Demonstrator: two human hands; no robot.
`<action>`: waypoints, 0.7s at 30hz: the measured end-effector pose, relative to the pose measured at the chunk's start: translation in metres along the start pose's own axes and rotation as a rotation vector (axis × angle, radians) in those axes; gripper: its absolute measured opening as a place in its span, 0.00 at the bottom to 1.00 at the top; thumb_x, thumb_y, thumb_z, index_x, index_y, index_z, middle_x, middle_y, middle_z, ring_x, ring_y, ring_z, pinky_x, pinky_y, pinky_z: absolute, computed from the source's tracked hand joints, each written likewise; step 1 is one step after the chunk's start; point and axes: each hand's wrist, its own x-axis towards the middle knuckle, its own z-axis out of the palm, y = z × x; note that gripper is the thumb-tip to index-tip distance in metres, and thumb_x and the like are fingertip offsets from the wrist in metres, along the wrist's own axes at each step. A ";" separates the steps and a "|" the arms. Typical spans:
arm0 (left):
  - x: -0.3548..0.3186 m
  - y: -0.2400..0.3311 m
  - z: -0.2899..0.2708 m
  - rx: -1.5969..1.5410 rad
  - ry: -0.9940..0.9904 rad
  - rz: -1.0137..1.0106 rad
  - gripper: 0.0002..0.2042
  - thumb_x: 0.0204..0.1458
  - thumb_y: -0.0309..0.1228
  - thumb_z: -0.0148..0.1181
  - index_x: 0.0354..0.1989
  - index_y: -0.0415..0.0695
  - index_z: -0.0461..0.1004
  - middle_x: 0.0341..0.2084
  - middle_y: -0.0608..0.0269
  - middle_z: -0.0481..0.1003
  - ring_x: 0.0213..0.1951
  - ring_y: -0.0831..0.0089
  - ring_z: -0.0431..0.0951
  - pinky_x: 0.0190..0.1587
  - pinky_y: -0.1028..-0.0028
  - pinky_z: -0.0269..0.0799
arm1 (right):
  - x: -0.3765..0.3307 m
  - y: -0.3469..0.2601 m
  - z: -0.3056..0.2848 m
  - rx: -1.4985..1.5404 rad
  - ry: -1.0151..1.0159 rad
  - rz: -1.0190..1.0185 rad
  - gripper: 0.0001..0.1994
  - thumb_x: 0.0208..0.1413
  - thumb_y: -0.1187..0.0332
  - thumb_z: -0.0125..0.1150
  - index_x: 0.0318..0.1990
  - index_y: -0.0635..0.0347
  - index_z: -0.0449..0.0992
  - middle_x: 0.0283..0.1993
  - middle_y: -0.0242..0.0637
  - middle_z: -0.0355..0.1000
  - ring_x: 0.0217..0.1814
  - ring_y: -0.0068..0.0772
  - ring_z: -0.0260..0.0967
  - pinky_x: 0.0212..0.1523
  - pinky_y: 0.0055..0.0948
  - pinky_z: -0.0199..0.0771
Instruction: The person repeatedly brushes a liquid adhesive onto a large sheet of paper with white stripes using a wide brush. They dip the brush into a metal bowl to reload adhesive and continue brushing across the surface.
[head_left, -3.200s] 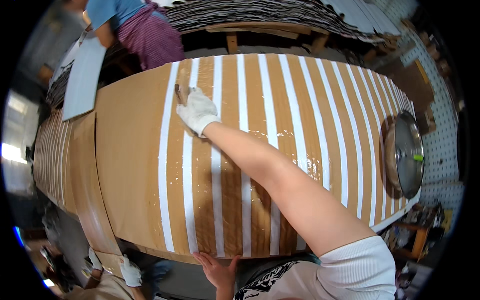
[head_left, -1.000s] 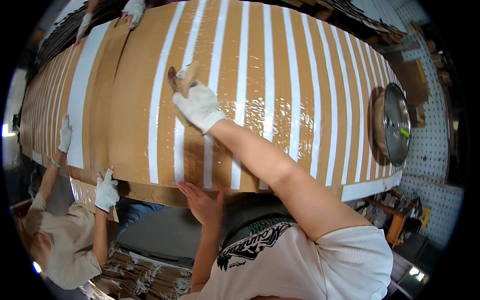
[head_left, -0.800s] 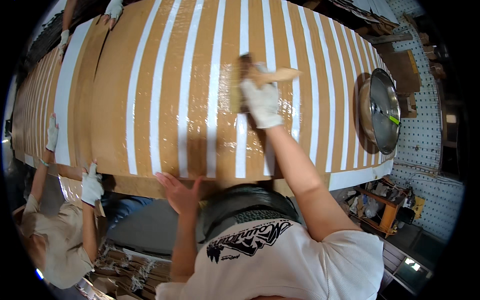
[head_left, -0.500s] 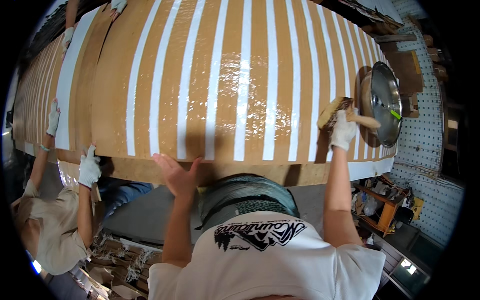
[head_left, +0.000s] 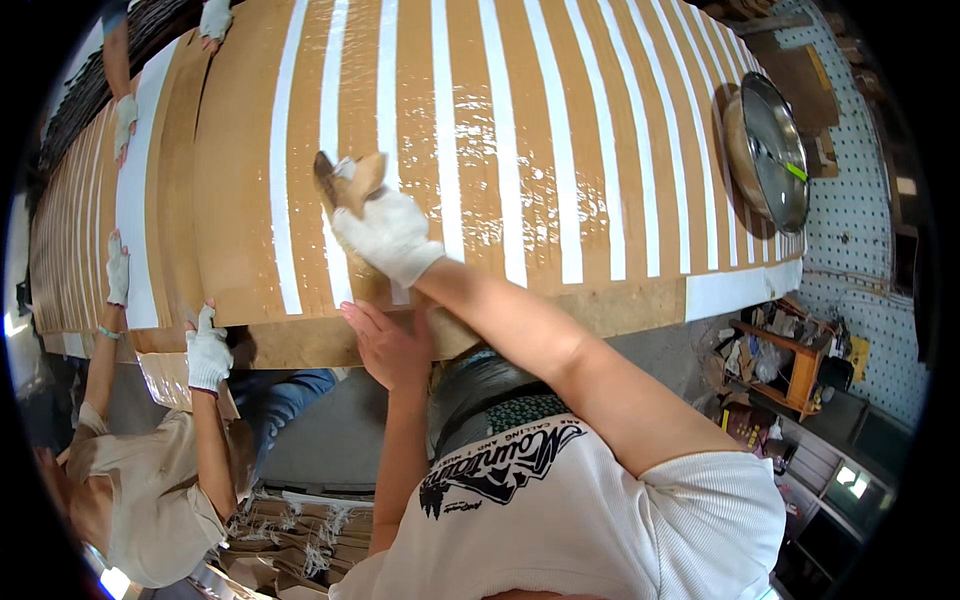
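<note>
1. Brush (head_left: pixel 345 183): wood-handled, gripped in right hand (head_left: pixel 388 232), white glove on, fingers closed round the handle; bristles down on the sheet (head_left: pixel 600 130), left of centre.
2. Sheet: big brown board w/ white stripes running away from the person, wet and shiny in the middle; lies on the counter (head_left: pixel 650 305), covers nearly all of it.
3. Left hand (head_left: pixel 388 345): bare, open, fingers spread, pressed flat on the near edge of the counter just below the right hand; holds nothing.
4. Pan (head_left: pixel 768 150): round metal, at the right end of the sheet, well apart from the brush.
5. Co-worker at left: gloved hand (head_left: pixel 207 348) on the near edge; another glove (head_left: pixel 118 270) further left on the sheet.
6. Far side: two more gloved hands (head_left: pixel 214 16) at the top-left edge.
</note>
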 end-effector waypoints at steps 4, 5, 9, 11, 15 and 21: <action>-0.005 -0.015 0.005 -0.053 0.124 0.081 0.43 0.55 0.52 0.59 0.66 0.26 0.54 0.67 0.31 0.53 0.68 0.44 0.56 0.65 0.58 0.62 | -0.053 0.076 -0.063 -0.090 0.218 -0.064 0.13 0.60 0.55 0.51 0.45 0.50 0.72 0.41 0.51 0.78 0.36 0.52 0.75 0.39 0.46 0.74; -0.007 -0.015 0.008 -0.107 0.093 0.049 0.42 0.56 0.51 0.59 0.66 0.27 0.54 0.68 0.32 0.52 0.69 0.44 0.54 0.66 0.58 0.59 | -0.069 0.091 -0.086 0.095 0.390 0.027 0.12 0.59 0.57 0.52 0.43 0.53 0.73 0.37 0.50 0.77 0.35 0.52 0.75 0.39 0.45 0.74; -0.009 -0.019 0.007 -0.313 0.041 -0.021 0.40 0.59 0.47 0.57 0.69 0.30 0.49 0.71 0.37 0.46 0.72 0.45 0.47 0.70 0.58 0.50 | -0.143 0.206 -0.148 0.470 0.744 0.410 0.17 0.56 0.57 0.60 0.41 0.64 0.80 0.37 0.44 0.80 0.40 0.39 0.77 0.45 0.37 0.74; -0.011 -0.015 0.008 -0.424 0.060 -0.015 0.40 0.60 0.46 0.56 0.71 0.32 0.46 0.72 0.39 0.42 0.73 0.45 0.44 0.71 0.59 0.47 | -0.185 0.297 -0.163 0.371 0.822 0.473 0.18 0.55 0.60 0.63 0.47 0.66 0.78 0.40 0.42 0.80 0.43 0.35 0.76 0.47 0.35 0.73; -0.016 -0.013 0.026 -0.561 0.113 0.009 0.41 0.61 0.43 0.54 0.73 0.36 0.38 0.73 0.42 0.36 0.73 0.48 0.41 0.72 0.61 0.44 | -0.231 0.384 -0.217 0.163 1.007 0.274 0.24 0.55 0.67 0.65 0.58 0.70 0.71 0.47 0.41 0.78 0.46 0.35 0.76 0.53 0.31 0.72; -0.049 0.016 0.010 -0.674 0.148 -0.132 0.41 0.60 0.38 0.56 0.74 0.41 0.36 0.72 0.42 0.46 0.72 0.46 0.47 0.70 0.61 0.50 | -0.202 0.309 -0.274 0.146 0.624 0.182 0.25 0.53 0.54 0.64 0.56 0.57 0.76 0.47 0.48 0.78 0.47 0.44 0.76 0.52 0.35 0.72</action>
